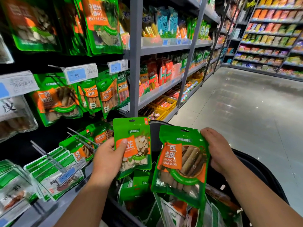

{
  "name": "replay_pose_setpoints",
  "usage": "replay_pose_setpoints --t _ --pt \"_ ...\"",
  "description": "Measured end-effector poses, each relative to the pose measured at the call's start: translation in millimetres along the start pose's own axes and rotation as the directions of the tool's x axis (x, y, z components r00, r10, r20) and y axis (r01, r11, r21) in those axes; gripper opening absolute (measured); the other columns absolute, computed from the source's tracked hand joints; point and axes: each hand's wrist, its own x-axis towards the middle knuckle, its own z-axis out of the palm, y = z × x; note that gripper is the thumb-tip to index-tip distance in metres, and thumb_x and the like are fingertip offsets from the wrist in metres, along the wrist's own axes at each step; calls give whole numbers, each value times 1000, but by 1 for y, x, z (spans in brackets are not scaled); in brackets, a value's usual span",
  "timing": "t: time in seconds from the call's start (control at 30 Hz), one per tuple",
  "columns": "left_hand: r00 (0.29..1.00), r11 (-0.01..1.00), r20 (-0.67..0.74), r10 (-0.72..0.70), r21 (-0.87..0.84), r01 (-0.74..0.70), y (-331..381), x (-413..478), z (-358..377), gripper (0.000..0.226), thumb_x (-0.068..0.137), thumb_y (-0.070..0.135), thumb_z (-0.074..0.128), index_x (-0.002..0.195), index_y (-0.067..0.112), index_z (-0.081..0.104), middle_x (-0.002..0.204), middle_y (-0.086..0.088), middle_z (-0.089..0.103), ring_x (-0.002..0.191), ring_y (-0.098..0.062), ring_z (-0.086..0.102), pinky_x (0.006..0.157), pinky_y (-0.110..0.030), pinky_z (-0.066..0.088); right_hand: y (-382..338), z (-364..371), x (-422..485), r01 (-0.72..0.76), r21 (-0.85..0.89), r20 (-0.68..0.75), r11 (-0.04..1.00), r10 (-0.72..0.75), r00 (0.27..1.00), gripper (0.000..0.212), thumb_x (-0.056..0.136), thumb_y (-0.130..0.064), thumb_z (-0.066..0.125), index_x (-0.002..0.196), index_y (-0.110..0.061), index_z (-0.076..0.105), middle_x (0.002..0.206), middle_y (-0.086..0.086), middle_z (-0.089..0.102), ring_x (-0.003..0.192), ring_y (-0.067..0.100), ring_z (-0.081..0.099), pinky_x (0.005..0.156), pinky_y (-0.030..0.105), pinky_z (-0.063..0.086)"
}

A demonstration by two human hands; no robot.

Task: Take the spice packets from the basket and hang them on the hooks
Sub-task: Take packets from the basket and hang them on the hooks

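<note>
Above the basket [255, 167], lower centre, a small packet [136, 145] is pinched by the left hand [106, 159], a cinnamon packet [182, 161] by the right hand [216, 149]. Both are judged light and slick — best held near the top hole.

the black basket [262, 169] sits straight under both grips, stuffed with a loose heap of green spice packets [141, 190], right below the sliced-root packet [132, 145] in the left hand [106, 161] and the cinnamon packet [182, 161] in the right hand [219, 153]. just left of the left grip, bare metal hooks [82, 136] poke out of the dark rack, with hanging packets [55, 102] up and left of it under price tags [76, 74]. past both grips, grey shelves [164, 49] carry snack bags [165, 22], with yellow crates [164, 104] on the bottom board above the shiny tiled floor [237, 104].
</note>
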Motion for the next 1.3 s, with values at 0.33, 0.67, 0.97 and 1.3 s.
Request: replay_pose_setpoints --t 0.33,0.67,0.97,1.3 --pt "971 948 218 -103 -274 162 -2 -7 6 22 106 36 51 109 39 73 109 -7 79 104 -31 74 104 -62 49 -2 55 0 -44 131 3 990 44 999 30 101 -12 50 72 -17 56 62 3 58 61 20 57 69 36 45" --pt "905 957 413 -107 -205 206 -8 -6 8 83 50 32 98 124 19 63 113 -9 76 107 -30 73 102 -56 53 -3 91 -1 40 14 64 999 -41 997 27 106 -21 49 80 -17 57 66 -1 60 61 14 60 63 29 47" --pt "946 980 289 -147 -86 178 0 -8 4 53 64 9 97 106 21 66 91 2 79 89 -19 75 76 -27 56 -3 96 3 217 -160 83 963 -205 975 11 101 -31 62 91 -25 63 78 1 74 69 14 71 66 33 55" --pt "989 984 -82 -121 -138 108 4 12 -31 57 58 31 99 104 21 66 89 2 77 82 -18 74 75 -37 55 70 68 20 -69 -276 206 959 129 970 29 100 -40 61 98 -12 67 96 9 73 77 19 70 73 41 58"
